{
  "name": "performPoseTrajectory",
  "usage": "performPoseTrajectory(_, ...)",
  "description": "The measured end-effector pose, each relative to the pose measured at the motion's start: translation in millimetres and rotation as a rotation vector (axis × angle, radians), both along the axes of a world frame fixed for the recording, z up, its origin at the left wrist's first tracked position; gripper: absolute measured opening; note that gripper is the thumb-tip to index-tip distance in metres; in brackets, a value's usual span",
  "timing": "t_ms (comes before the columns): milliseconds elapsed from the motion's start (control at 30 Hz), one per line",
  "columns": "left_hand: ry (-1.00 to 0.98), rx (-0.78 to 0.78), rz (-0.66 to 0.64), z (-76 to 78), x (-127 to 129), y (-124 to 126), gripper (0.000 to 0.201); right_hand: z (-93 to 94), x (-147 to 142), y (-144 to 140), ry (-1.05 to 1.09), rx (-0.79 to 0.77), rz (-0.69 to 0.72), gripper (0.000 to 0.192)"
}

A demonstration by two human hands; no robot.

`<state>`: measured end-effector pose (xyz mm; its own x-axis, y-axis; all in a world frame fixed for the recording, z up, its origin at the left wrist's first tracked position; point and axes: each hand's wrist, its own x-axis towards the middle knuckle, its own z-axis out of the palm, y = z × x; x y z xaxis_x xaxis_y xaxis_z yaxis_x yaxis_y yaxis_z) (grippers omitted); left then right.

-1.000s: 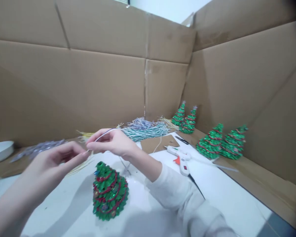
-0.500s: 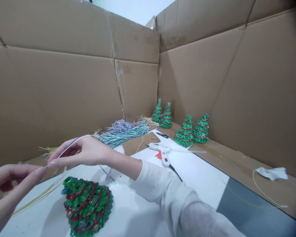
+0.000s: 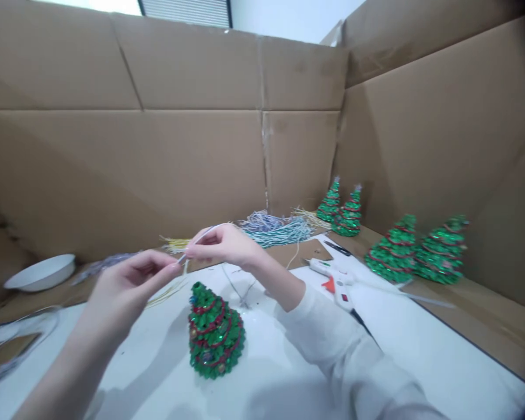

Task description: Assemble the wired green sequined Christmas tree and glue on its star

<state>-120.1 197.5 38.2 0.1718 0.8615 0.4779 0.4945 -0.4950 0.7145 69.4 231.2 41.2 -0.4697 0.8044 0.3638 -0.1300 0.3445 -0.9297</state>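
Observation:
Between thumb and fingers my left hand [image 3: 133, 286] pinches one end of a thin pale cord [image 3: 214, 228]. My right hand [image 3: 223, 245] grips the same cord close by, its fingertips almost meeting the left ones; the rest of the strand arcs up over the right hand. Below both hands a small green Christmas tree [image 3: 214, 335] stands upright on the white board, with red garlands and coloured beads on it. Whether the cord is a wire or a string cannot be made out.
A white glue gun [image 3: 335, 280] with an orange trigger lies to the right on a cardboard piece's near side. Several decorated trees [image 3: 391, 248] stand along the right wall. Bundles of cords [image 3: 284, 230] lie at the back, and a white bowl [image 3: 41, 274] sits at left. Cardboard walls [image 3: 192, 163] enclose the table.
The view has swung left, bringing the white bowl into sight and shifting the hands and trees rightward in the picture. Both hands still pinch the cord.

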Motion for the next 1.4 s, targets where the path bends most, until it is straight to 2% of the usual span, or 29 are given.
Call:
performPoseTrajectory(100, -0.02, -0.048, -0.001, -1.3, 3, -5, 0.021, -1.8, 0, 0, 0.02, -0.008, 0.006, 0.025)
performPoseTrajectory(200, -0.029, 0.049, -0.001, -2.5, 4, -9, 0.017, -1.8, -2, -3, 0.039, -0.053, 0.056, 0.027)
performPoseTrajectory(300, 0.03, 0.078, -0.031, -0.2, 4, -8, 0.018, 1.2, -1, -8, 0.006, -0.034, 0.026, 0.025)
performPoseTrajectory(467, 0.282, -0.081, -0.202, 3.8, -5, -2, 0.03, 7.5, 8, -13, -0.236, 0.13, 0.005, 0.017)
performPoseTrajectory(567, 0.494, -0.131, -0.33, 0.2, -7, -6, 0.046, 11.4, 13, -17, -0.336, 0.277, -0.008, 0.016)
performPoseTrajectory(633, 0.597, -0.152, -0.38, -4.2, -4, -11, 0.048, 14.0, 16, -20, -0.366, 0.333, -0.035, 0.016)
performPoseTrajectory(800, 0.606, -0.075, -0.353, -15.3, 10, -17, 0.028, 18.0, 20, -21, -0.366, 0.36, -0.062, 0.015)
performPoseTrajectory(900, 0.55, -0.038, -0.333, -20.3, 12, -21, 0.027, 18.3, 22, -19, -0.371, 0.39, -0.046, 0.014)
performPoseTrajectory(1000, 0.542, -0.035, -0.26, -24.8, 8, -31, 0.027, 19.8, 24, -21, -0.352, 0.427, 0.005, 0.01)
performPoseTrajectory(1100, 0.555, 0.063, -0.216, -30.5, 4, -45, 0.028, 22.9, 27, -27, -0.319, 0.447, 0.051, 0.01)
performPoseTrajectory(1200, 0.602, 0.266, -0.178, -36.0, 2, -55, 0.032, 25.9, 30, -34, -0.309, 0.441, 0.037, 0.012)
performPoseTrajectory(1300, 0.653, 0.467, -0.101, -38.6, 2, -58, 0.031, 26.9, 31, -38, -0.304, 0.443, 0.024, 0.01)
performPoseTrajectory(1400, 0.683, 0.595, -0.039, -38.7, 4, -57, 0.028, 26.6, 30, -39, -0.301, 0.453, 0.033, 0.009)
